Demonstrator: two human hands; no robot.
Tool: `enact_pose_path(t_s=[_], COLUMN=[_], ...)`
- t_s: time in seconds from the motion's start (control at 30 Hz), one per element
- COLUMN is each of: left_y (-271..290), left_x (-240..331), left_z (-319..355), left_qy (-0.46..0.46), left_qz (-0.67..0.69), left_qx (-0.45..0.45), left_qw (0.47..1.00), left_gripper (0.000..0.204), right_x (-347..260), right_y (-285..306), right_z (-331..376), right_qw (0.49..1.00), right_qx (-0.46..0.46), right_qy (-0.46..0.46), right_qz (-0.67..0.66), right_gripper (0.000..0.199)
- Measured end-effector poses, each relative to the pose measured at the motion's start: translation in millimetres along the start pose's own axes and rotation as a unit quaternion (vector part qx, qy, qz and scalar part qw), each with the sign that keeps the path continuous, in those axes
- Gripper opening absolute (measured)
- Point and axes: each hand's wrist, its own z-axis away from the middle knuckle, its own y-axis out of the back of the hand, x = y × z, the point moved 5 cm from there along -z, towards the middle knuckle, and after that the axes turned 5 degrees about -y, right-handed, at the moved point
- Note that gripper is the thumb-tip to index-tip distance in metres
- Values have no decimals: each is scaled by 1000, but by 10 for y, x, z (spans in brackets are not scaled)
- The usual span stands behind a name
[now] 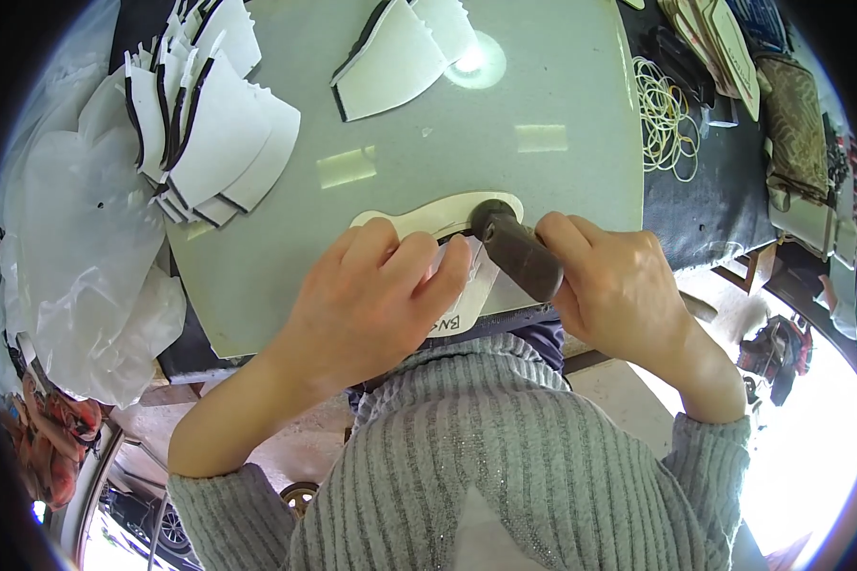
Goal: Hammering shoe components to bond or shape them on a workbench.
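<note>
On the grey board (562,86), right hand (619,285) angles dark tool (519,252) up-left.

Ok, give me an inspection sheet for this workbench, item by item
Surface: pale green board, glare spot at far edge.
Job's things: cream cut piece flat on board; dark cylindrical tool pressed on it.
Clutter: white cut pieces stacked far left; rubber bands; clear plastic bags.
Grippers: left hand pins the piece; right hand grips the tool.
Cables: nothing seen.
Surroundings: fabric bundles right.
</note>
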Motion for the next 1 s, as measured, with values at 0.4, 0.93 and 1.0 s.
enact_pose_path(t_s=[0.4,0.93,1.0], left_y=[7,-6,-7], left_x=[-13,32,39], left_z=[-4,166,153], left_qy=[6,22,20], left_qz=[6,-11,-14], left_qx=[3,70,62], left_qw=[1000,997,998], left_gripper=[45,34,34], right_x=[-40,-55,-52], right_y=[-30,-107,-109], right_z=[7,44,44], right_qw=[999,998,998], right_qx=[6,-33,-36], right_qy=[31,21,20], right_qz=[24,58,55], right_gripper=[26,27,26])
